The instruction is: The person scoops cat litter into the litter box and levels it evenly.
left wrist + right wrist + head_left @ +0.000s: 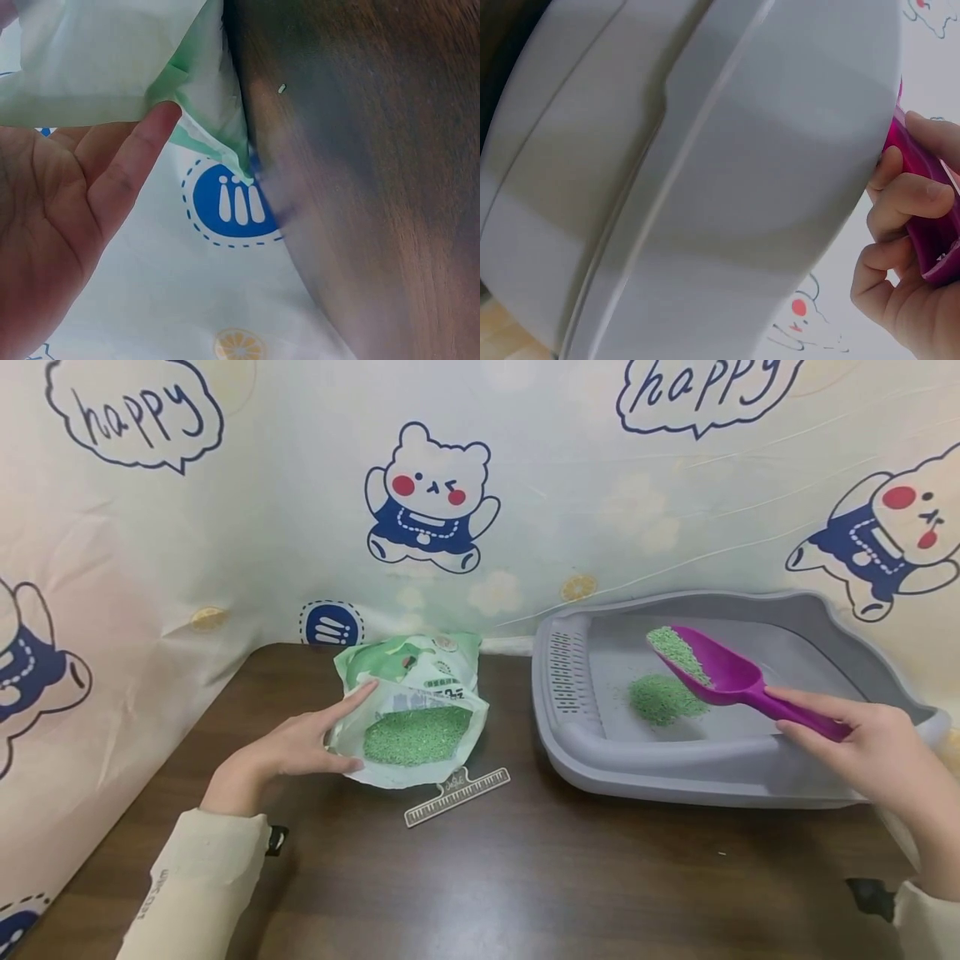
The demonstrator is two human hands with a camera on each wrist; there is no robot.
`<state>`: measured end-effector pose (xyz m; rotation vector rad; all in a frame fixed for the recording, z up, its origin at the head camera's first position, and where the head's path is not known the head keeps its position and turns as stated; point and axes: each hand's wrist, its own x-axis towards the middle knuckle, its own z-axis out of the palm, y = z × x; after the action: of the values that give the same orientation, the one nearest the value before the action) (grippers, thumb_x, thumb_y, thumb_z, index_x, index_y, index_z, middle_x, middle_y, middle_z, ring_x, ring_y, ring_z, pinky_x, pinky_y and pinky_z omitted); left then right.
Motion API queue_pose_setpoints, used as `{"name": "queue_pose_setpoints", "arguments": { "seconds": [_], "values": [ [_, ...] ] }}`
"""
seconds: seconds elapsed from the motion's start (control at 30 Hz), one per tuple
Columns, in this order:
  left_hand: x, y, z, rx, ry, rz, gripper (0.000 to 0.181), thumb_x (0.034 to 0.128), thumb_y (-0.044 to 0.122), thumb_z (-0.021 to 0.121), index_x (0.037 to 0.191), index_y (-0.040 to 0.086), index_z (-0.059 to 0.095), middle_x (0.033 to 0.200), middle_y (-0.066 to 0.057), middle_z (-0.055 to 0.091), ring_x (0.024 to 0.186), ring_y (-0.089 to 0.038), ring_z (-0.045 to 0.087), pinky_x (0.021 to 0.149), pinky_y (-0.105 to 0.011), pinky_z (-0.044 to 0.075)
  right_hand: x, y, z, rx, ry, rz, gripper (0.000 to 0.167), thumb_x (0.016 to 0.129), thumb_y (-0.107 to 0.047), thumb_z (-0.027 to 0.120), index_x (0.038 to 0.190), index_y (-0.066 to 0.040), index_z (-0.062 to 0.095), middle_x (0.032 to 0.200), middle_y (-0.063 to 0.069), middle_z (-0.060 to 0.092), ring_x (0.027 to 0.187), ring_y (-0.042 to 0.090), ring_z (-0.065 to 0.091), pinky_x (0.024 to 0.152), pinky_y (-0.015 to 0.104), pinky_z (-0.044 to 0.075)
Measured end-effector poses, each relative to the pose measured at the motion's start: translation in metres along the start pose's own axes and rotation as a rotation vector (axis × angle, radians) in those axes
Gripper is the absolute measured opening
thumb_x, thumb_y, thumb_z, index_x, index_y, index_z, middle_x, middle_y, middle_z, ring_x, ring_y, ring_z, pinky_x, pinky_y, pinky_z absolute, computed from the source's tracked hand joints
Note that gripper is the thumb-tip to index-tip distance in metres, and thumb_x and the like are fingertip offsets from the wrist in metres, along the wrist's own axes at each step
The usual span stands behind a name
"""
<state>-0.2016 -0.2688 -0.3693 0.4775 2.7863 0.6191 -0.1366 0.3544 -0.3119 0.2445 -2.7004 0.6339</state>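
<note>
My right hand point(862, 739) grips the handle of a magenta scoop point(738, 672) above a grey litter box point(600, 760). Green pellet litter point(678, 652) lies in the scoop, whose tip points left. Below it, a small heap of the same litter point(660, 700) rests on the box floor. In the right wrist view, curled fingers point(904, 199) hold the scoop handle; the box wall hides its bowl. To the left, my left hand point(300, 739) rests against the side of an opened litter bag point(408, 685), thumb and index finger spread. In the left wrist view, a straight finger point(135, 161) touches the bag.
A ruler-like bag clip point(457, 795) lies on the brown table point(480, 877) just before the bag. A patterned cloth point(300, 527) hangs behind the table. One stray pellet point(282, 88) shows on the tabletop in the left wrist view.
</note>
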Motion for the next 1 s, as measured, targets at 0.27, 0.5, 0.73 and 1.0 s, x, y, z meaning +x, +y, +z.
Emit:
{"name": "queue_pose_setpoints", "arguments": {
  "seconds": [0.27, 0.5, 0.73, 1.0],
  "values": [
    [0.0, 0.0, -0.001, 0.008, -0.001, 0.001, 0.107, 0.0784, 0.05, 0.078, 0.157, 0.048, 0.006, 0.151, -0.026, 0.043, 0.121, -0.041, 0.055, 0.092, -0.059, 0.047, 0.005, 0.019, -0.011, -0.013, -0.02, 0.033, 0.043, 0.083, -0.024, 0.081, 0.123, -0.011, 0.071, 0.077, -0.027, 0.062, 0.053, 0.008, 0.037, 0.044, 0.028, 0.028],
    [0.0, 0.001, 0.0, 0.012, -0.001, 0.002, 0.107, 0.0786, 0.05, 0.078, 0.157, 0.048, 0.006, 0.15, -0.026, 0.044, 0.12, -0.04, 0.056, 0.091, -0.059, 0.047, 0.011, 0.029, -0.017, -0.048, -0.078, 0.033, 0.037, 0.085, -0.022, 0.079, 0.119, -0.032, 0.073, 0.065, -0.009, 0.059, 0.053, 0.008, 0.036, 0.045, 0.027, 0.028],
    [0.0, 0.002, 0.0, 0.008, 0.004, -0.004, 0.107, 0.0784, 0.049, 0.078, 0.157, 0.048, 0.006, 0.15, -0.026, 0.044, 0.119, -0.04, 0.056, 0.09, -0.058, 0.048, 0.023, 0.033, -0.02, -0.06, -0.174, 0.075, 0.041, 0.088, -0.02, 0.076, 0.123, 0.001, 0.068, 0.068, 0.002, 0.068, 0.055, 0.011, 0.04, 0.047, 0.027, 0.032],
    [0.0, 0.001, 0.0, 0.004, 0.002, -0.008, 0.107, 0.0784, 0.049, 0.078, 0.157, 0.048, 0.006, 0.152, -0.026, 0.042, 0.119, -0.04, 0.056, 0.089, -0.058, 0.048, 0.032, 0.035, -0.018, -0.155, -0.295, 0.073, 0.042, 0.089, -0.021, 0.074, 0.123, 0.003, 0.067, 0.065, -0.001, 0.059, 0.054, 0.01, 0.039, 0.049, 0.026, 0.031]
  ]
}}
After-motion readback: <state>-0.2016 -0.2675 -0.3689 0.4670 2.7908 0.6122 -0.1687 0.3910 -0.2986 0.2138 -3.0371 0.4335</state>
